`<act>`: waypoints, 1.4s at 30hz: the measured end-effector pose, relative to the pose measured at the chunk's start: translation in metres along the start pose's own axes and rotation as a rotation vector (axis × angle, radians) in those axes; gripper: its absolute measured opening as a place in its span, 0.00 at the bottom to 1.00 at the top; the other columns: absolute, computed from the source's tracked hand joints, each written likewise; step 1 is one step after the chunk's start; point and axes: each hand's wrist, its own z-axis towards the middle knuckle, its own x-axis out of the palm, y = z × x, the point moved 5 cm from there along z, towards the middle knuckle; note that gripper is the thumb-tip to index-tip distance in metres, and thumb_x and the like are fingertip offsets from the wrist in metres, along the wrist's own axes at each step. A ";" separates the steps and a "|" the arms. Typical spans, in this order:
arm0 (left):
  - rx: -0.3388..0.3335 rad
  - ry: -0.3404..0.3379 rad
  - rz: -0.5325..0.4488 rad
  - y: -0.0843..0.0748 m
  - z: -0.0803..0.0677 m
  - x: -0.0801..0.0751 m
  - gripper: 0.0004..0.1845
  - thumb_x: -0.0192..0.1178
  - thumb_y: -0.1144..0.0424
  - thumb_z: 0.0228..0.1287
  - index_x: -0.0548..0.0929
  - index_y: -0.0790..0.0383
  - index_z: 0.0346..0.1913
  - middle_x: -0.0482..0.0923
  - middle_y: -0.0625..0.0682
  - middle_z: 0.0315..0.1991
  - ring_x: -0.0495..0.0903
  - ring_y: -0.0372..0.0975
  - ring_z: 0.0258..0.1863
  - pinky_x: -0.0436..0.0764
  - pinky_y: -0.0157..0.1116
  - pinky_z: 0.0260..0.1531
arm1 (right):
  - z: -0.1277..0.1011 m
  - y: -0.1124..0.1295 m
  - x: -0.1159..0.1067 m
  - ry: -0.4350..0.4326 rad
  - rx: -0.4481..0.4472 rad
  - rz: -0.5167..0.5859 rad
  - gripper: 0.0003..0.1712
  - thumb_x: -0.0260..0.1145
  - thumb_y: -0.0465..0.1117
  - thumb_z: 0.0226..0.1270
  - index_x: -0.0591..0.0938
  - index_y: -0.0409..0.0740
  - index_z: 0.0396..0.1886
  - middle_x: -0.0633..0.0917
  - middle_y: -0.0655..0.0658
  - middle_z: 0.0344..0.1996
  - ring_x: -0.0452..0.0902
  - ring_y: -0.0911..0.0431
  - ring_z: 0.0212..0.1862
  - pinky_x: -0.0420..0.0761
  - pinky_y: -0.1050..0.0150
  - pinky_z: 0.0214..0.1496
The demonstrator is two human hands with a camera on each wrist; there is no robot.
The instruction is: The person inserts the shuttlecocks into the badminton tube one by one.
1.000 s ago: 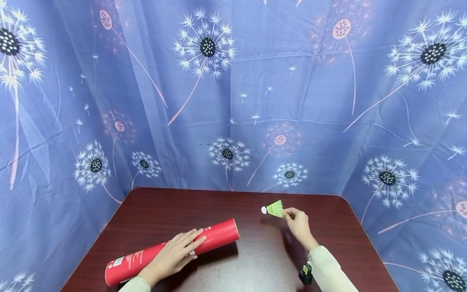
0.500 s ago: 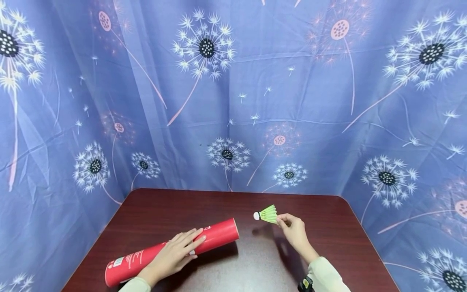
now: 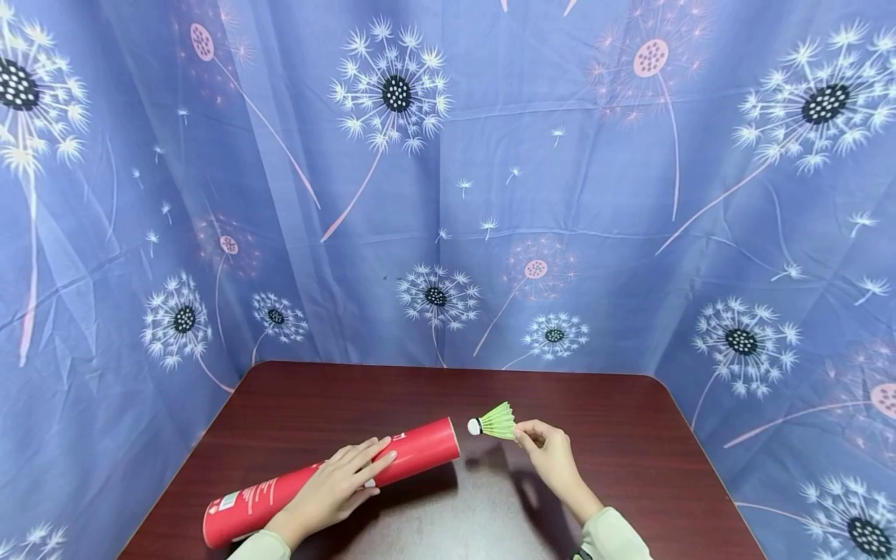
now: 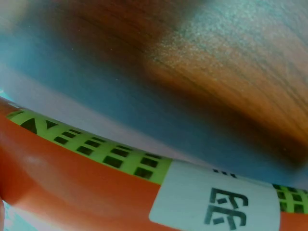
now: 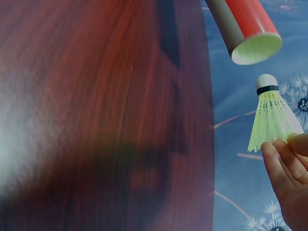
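Observation:
A long red tube [image 3: 329,482] lies on the dark wooden table [image 3: 336,404], its open end [image 5: 256,48] pointing right. My left hand [image 3: 336,486] rests flat on top of the tube with straight fingers; the left wrist view shows only the tube's label [image 4: 216,204] up close. My right hand [image 3: 546,455] pinches the skirt rim of a yellow-green shuttlecock [image 3: 493,422], held above the table. Its white cork tip [image 5: 266,81] points at the tube's open end, a short gap away.
Blue cloth with dandelion prints [image 3: 448,194] hangs closely round the table on the back, left and right. The table's rounded far corners [image 3: 654,381] meet the cloth.
My right hand has carried the shuttlecock left and nearer, from mid-right of the table to just off the tube's open end. The left hand and tube have stayed put.

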 end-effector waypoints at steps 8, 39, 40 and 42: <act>0.009 -0.008 -0.005 0.000 0.001 0.001 0.25 0.46 0.52 0.75 0.72 0.62 0.67 0.68 0.59 0.67 0.75 0.55 0.58 0.73 0.46 0.53 | -0.008 0.011 0.015 0.024 -0.035 0.032 0.03 0.70 0.27 0.56 0.84 0.35 0.26 0.86 0.47 0.21 0.79 0.62 0.24 0.78 0.72 0.25; 0.015 0.000 0.010 -0.006 0.006 0.000 0.25 0.51 0.54 0.72 0.72 0.61 0.67 0.69 0.59 0.66 0.75 0.54 0.58 0.73 0.46 0.53 | -0.020 0.028 0.054 0.060 -0.060 0.089 0.02 0.69 0.26 0.56 0.85 0.35 0.27 0.87 0.44 0.24 0.81 0.62 0.26 0.80 0.72 0.27; 0.014 -0.002 0.010 -0.006 0.006 0.000 0.24 0.50 0.54 0.72 0.72 0.61 0.66 0.69 0.59 0.66 0.75 0.54 0.58 0.73 0.46 0.53 | -0.020 0.027 0.055 0.053 -0.060 0.089 0.01 0.69 0.27 0.57 0.85 0.34 0.28 0.87 0.44 0.24 0.81 0.63 0.26 0.80 0.73 0.27; 0.013 -0.007 0.010 -0.006 0.006 0.000 0.24 0.50 0.53 0.73 0.73 0.61 0.66 0.69 0.59 0.66 0.75 0.55 0.58 0.73 0.46 0.52 | -0.021 0.026 0.056 0.041 -0.063 0.086 0.01 0.69 0.28 0.57 0.85 0.32 0.28 0.87 0.44 0.24 0.81 0.63 0.26 0.79 0.74 0.27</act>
